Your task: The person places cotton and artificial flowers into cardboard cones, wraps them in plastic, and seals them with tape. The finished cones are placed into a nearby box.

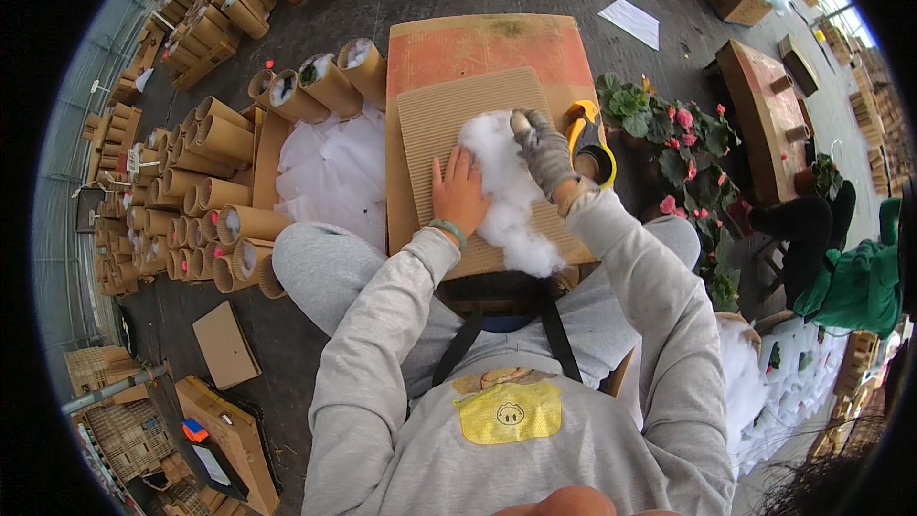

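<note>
A corrugated cardboard sheet (420,115) lies on a larger cardboard box (478,38) in front of my knees. White fluffy wadding (501,182) stretches along the sheet, its lower end reaching toward the near edge. My left hand (460,193), bare, rests flat with fingers spread on the sheet and against the wadding's left side. At the wadding's upper right is my right hand (543,153) in a grey glove, its fingers pressed together on the fluff. Just right of that hand lies a yellow and black tape dispenser (592,148).
At left, a box holds thin white sheets (330,167), with wrapped cardboard tubes (320,86) behind and many tubes stacked beside it. Potted plants with pink flowers (683,148) stand close on the right. Another person's green sleeve (850,277) shows at far right.
</note>
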The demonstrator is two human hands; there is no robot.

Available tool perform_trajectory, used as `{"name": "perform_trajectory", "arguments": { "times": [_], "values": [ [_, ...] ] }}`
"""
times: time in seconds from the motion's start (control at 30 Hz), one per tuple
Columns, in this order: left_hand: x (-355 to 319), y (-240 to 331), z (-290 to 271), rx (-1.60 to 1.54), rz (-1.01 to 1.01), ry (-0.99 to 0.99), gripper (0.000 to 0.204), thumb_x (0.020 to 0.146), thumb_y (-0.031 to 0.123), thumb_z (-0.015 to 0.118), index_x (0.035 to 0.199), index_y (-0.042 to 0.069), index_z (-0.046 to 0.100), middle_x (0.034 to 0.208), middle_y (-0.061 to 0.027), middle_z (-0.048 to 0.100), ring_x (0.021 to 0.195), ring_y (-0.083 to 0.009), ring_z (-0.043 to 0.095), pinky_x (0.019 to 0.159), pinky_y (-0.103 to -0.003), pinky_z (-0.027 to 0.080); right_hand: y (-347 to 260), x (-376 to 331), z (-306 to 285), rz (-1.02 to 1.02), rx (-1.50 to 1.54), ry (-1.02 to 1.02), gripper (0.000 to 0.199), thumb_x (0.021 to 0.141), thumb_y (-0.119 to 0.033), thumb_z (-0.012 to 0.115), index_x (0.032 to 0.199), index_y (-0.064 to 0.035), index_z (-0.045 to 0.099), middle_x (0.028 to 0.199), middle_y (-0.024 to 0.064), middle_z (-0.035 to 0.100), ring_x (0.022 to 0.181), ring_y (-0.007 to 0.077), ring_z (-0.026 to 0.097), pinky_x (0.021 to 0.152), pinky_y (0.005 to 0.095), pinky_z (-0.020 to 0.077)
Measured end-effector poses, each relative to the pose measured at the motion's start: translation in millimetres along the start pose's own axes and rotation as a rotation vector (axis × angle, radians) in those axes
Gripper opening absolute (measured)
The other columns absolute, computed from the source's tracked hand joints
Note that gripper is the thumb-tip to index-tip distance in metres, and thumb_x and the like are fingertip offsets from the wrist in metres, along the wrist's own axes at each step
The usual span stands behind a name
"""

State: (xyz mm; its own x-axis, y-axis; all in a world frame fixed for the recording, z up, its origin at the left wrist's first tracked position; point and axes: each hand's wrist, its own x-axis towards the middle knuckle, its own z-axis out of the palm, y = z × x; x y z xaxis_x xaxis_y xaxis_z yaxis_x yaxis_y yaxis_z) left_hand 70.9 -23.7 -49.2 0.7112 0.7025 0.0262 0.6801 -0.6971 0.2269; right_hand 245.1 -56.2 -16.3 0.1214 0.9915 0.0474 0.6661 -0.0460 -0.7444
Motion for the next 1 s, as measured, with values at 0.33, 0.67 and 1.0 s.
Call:
{"name": "perform_trajectory", "arguments": {
  "times": [0.33, 0.67, 1.0],
  "values": [
    [-43.3, -18.9, -13.5, 0.065, 0.347, 0.030, 0.038, 0.077, 0.015, 0.061, 0.113, 0.004, 0.056, 0.139, -0.0130, 0.039, 0.133, -0.0299, 0.032, 0.108, -0.053, 0.021, 58.2, 53.3, 66.2, 0.040, -0.708, 0.377, 0.060, 0.086, -0.038, 0.048, 0.135, -0.0044, 0.040, 0.142, 0.0174, 0.036, 0.134, 0.0371, 0.027, 0.109, 0.0566, 0.0134],
    [55.9, -10.9, -0.4, -0.643, 0.056, 0.353, 0.067, 0.089, 0.032, 0.055, 0.141, 0.001, 0.026, 0.145, -0.0179, 0.029, 0.132, -0.0308, 0.031, 0.107, -0.046, 0.026, 51.9, 63.6, 48.9, -0.282, 0.073, 0.160, 0.079, 0.072, -0.022, 0.070, 0.139, -0.0032, 0.031, 0.143, 0.0179, 0.034, 0.135, 0.0321, 0.029, 0.111, 0.0450, 0.0199],
    [59.5, -13.2, 12.6, 0.001, -0.049, 0.110, 0.072, 0.077, 0.049, 0.063, 0.138, 0.019, 0.041, 0.148, -0.0220, 0.022, 0.135, -0.0365, 0.023, 0.110, -0.051, 0.017, 55.1, 78.0, -7.9, 0.225, 0.987, 0.292, 0.037, 0.090, -0.018, 0.059, 0.124, -0.0050, 0.049, 0.113, 0.0122, 0.056, 0.098, 0.0194, 0.058, 0.090, 0.0279, 0.0459]
  ]
}}
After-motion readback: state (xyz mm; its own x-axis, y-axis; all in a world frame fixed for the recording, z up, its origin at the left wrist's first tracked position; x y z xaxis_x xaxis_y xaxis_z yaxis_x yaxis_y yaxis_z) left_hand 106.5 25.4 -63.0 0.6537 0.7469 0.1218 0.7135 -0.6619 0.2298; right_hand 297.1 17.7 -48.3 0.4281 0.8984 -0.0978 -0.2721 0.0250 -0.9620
